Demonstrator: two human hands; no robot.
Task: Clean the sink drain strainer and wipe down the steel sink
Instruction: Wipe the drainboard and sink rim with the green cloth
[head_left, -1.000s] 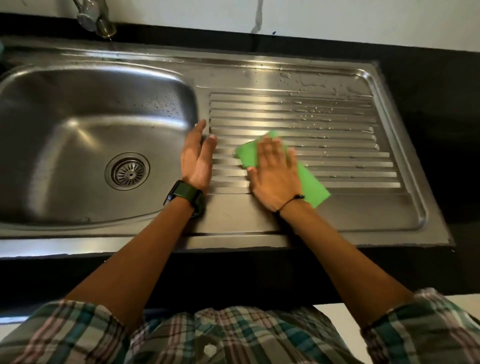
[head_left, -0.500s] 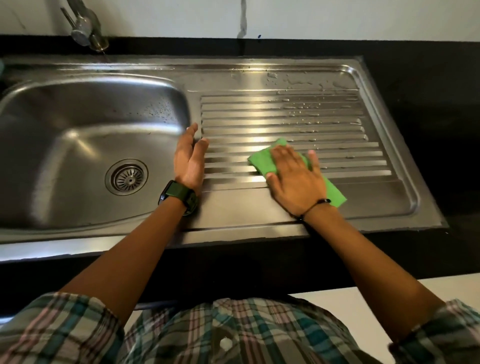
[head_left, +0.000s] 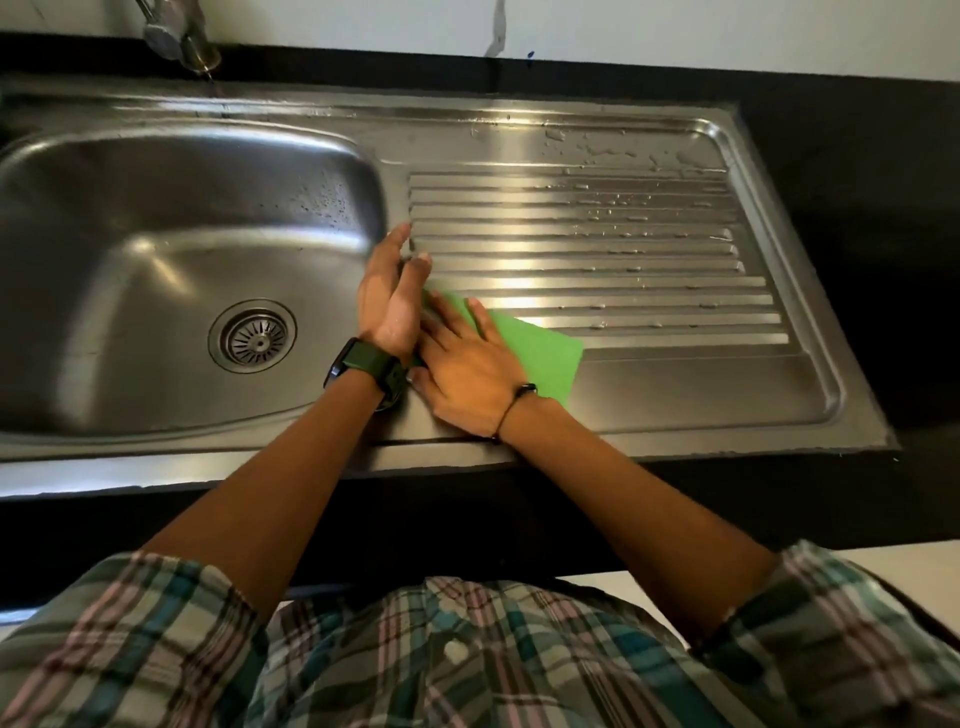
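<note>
Change: the right hand (head_left: 470, 376) has slid the cloth (head_left: 540, 358) leftward along the ribbed drainboard (head_left: 597, 244), from mid-board to right against the left hand (head_left: 389, 301)
Right hand: flat on the cloth, fingers straight and spread, pressing it down; fingertips tucked beside the left palm
Left hand: set on edge at the ridge between bowl and drainboard, fingers straight and together, holding nothing; it looks like a stop for the pushed water
Meaning: judged as a wiping stroke that drives water toward the bowl (head_left: 171, 249); the near ribs look dry, so this strip seems nearly done
Left to do: droplets (head_left: 613, 200) sit on the far ribs and back corner of the board, and on the bowl's right wall, so wiping is likely only partway
Strainer: seated in the drain (head_left: 253, 336) at the bowl floor, well apart from both hands, untouched now
Around: tap (head_left: 179, 39) above the bowl's back rim; dark counter (head_left: 857, 208) to the right; watch (head_left: 366, 366) on the left wrist
In the way: only the left hand itself blocks the cloth's path into the bowl
</note>
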